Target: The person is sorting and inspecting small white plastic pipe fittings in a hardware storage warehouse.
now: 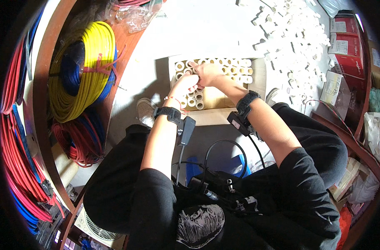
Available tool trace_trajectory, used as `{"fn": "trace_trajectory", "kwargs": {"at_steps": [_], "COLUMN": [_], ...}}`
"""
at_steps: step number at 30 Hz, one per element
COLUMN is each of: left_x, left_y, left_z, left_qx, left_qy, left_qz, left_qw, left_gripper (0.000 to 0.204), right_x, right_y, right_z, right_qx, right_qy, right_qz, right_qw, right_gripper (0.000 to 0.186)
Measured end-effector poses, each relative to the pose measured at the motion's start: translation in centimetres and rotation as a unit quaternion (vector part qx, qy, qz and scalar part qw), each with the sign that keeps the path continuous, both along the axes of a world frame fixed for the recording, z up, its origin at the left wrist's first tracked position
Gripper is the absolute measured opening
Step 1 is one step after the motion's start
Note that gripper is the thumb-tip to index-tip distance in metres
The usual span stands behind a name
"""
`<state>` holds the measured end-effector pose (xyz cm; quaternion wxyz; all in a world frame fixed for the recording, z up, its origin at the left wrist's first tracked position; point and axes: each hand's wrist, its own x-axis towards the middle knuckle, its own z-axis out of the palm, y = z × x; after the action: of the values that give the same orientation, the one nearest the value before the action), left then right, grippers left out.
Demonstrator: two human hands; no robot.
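Observation:
In front of me, a cardboard box [206,117] holds rows of short white pipe fittings [191,102], most standing on end with their round openings up. Both my hands are inside it, close together over the left part. My left hand [185,84] is closed, its fingers curled against the right hand; whatever lies in them is hidden. Above and beside it, my right hand [206,73] bends inward, with its fingertips closed at a fitting in the upper left rows. Bare brown cardboard shows at the box's lower middle.
Many loose white fittings [296,50] lie scattered on the pale floor at the right. Coiled yellow cable [102,41] and red cable [75,143] sit on a shelf at the left. Red cartons [347,46] stand at the right. Black cables [206,158] hang before my lap.

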<state>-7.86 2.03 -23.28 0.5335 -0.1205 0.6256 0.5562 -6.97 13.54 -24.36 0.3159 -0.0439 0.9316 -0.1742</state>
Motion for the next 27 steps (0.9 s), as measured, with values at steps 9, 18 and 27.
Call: {"fn": "trace_trajectory", "kwargs": {"at_steps": [9, 18, 27], "left_x": [0.0, -1.8, -0.2], "left_y": [0.3, -3.3, -3.0], "left_z": [-0.3, -0.7, -1.1], "left_qx": [0.015, 0.081, -0.01], "left_qy": [0.004, 0.049, -0.005], "left_qz": [-0.012, -0.096, -0.039], "left_qw": [1.0, 0.991, 0.999], "left_gripper": [0.008, 0.017, 0.021], "right_x": [0.3, 0.4, 0.0], "right_y": [0.7, 0.4, -2.0], "right_z": [0.3, -0.6, 0.0], "right_qx": [-0.038, -0.073, 0.002], "right_qy": [0.052, 0.089, 0.026], "right_qz": [-0.016, -0.04, 0.048], "right_qw": [0.998, 0.993, 0.999], "right_gripper": [0.064, 0.052, 0.057]}}
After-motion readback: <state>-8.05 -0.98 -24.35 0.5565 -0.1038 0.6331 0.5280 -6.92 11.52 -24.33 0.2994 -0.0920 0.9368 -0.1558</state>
